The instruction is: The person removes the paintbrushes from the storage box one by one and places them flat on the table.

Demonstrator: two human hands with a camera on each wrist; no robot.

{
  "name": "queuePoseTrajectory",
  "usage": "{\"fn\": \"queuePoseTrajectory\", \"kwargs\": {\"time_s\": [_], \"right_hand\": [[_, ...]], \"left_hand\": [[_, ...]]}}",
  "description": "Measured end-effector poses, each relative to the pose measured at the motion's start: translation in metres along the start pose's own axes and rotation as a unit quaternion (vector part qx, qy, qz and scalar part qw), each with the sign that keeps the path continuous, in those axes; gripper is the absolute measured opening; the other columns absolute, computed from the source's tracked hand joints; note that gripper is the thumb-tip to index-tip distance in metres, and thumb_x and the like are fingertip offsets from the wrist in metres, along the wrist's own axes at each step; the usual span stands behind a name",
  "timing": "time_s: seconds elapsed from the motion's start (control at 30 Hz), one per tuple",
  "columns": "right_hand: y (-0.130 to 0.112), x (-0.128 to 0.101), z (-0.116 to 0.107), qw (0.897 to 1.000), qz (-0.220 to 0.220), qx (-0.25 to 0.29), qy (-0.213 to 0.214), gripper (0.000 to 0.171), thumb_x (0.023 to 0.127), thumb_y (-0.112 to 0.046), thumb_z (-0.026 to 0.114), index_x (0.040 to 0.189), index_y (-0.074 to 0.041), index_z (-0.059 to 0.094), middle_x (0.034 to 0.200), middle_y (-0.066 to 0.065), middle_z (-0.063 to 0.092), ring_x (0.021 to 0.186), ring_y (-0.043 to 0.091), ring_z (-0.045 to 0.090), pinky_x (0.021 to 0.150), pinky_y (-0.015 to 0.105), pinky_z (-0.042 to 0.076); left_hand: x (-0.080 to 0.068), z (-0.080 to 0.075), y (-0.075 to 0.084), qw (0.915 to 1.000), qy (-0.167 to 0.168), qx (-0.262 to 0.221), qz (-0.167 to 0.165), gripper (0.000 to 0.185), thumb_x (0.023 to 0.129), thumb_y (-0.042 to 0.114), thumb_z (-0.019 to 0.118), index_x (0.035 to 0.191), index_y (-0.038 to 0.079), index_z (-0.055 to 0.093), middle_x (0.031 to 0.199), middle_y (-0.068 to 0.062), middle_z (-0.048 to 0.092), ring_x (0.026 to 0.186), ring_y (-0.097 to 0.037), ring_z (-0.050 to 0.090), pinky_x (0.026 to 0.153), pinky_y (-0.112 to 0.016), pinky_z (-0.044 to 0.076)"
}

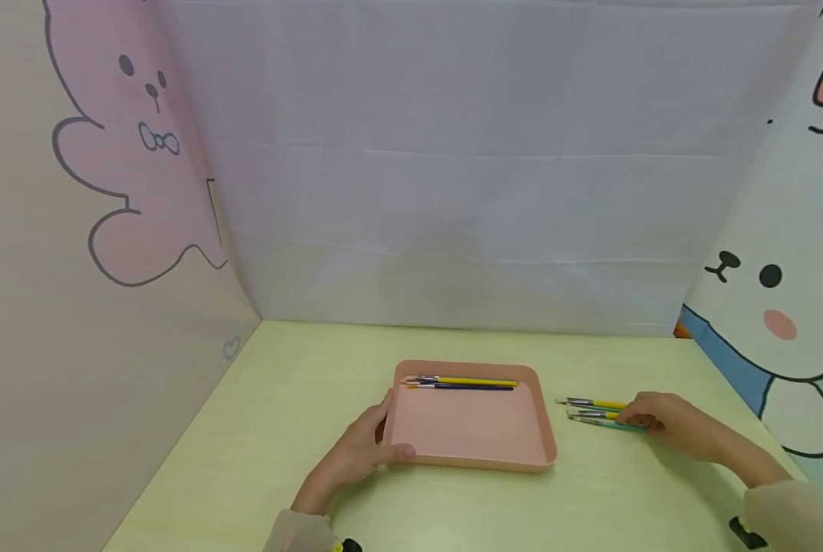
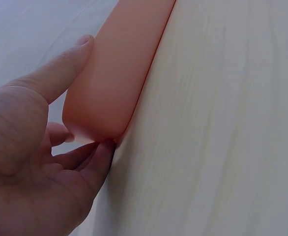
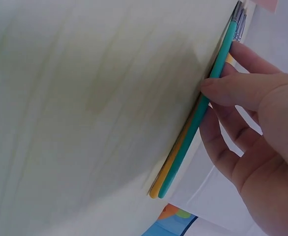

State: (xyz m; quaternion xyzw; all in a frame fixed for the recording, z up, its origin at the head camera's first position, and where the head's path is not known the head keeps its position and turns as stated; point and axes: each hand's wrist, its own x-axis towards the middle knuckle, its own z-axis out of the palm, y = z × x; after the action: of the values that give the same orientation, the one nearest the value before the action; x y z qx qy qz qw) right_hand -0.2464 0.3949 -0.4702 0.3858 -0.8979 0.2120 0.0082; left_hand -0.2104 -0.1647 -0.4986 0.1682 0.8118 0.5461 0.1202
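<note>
Pale green table [image 1: 259, 429] walled by white sheet [image 1: 452, 192] and cartoon-animal panels [image 1: 107, 176].

No readable text, label, brand, number or sign is shown on any surface or object in the three views.
</note>
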Motion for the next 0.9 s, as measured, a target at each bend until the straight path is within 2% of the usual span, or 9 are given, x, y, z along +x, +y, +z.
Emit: {"fn": "queuePoseTrajectory", "kwargs": {"time_s": [0.17, 0.4, 0.57, 0.9], "right_hand": [[0.0019, 0.0010, 0.0038, 1.000, -0.013, -0.022, 0.015, 0.047, 0.076, 0.022, 0.079, 0.107, -0.013, 0.078, 0.091, -0.012, 0.063, 0.077, -0.003, 0.049, 0.061, 0.024, 0.047], [0.0030, 0.0024, 0.0069, 0.998, -0.021, -0.046, 0.039, 0.046, 0.073, 0.024, 0.079, 0.103, -0.012, 0.077, 0.091, -0.011, 0.064, 0.078, -0.002, 0.054, 0.062, 0.024, 0.051], [0.0040, 0.0032, 0.0079, 0.996, -0.031, -0.059, 0.056, 0.049, 0.071, 0.024, 0.081, 0.102, -0.013, 0.076, 0.090, -0.010, 0.065, 0.077, 0.002, 0.058, 0.062, 0.024, 0.052], [0.0027, 0.0042, 0.0048, 0.995, -0.016, -0.077, 0.064, 0.046, 0.070, 0.019, 0.087, 0.102, -0.013, 0.078, 0.091, -0.009, 0.066, 0.076, 0.000, 0.057, 0.062, 0.025, 0.053]], "left_hand": [[0.0003, 0.0000, 0.0003, 1.0000, -0.003, 0.000, 0.001, 0.114, 0.093, 0.033, 0.086, 0.171, 0.007, 0.007, 0.160, -0.018, 0.040, 0.136, -0.026, 0.052, 0.115, -0.042, 0.042], [0.0002, 0.0003, 0.0023, 1.0000, 0.002, -0.010, 0.000, 0.113, 0.093, 0.031, 0.086, 0.171, 0.008, 0.008, 0.163, -0.018, 0.038, 0.141, -0.027, 0.049, 0.119, -0.052, 0.038], [-0.0006, 0.0001, 0.0035, 0.9999, 0.003, -0.013, 0.001, 0.112, 0.093, 0.030, 0.086, 0.171, 0.010, 0.008, 0.163, -0.018, 0.039, 0.140, -0.028, 0.050, 0.118, -0.054, 0.038], [-0.0013, -0.0004, 0.0045, 0.9999, 0.003, -0.012, 0.001, 0.113, 0.092, 0.030, 0.087, 0.171, 0.011, 0.008, 0.161, -0.018, 0.039, 0.141, -0.027, 0.050, 0.119, -0.052, 0.038]]}}
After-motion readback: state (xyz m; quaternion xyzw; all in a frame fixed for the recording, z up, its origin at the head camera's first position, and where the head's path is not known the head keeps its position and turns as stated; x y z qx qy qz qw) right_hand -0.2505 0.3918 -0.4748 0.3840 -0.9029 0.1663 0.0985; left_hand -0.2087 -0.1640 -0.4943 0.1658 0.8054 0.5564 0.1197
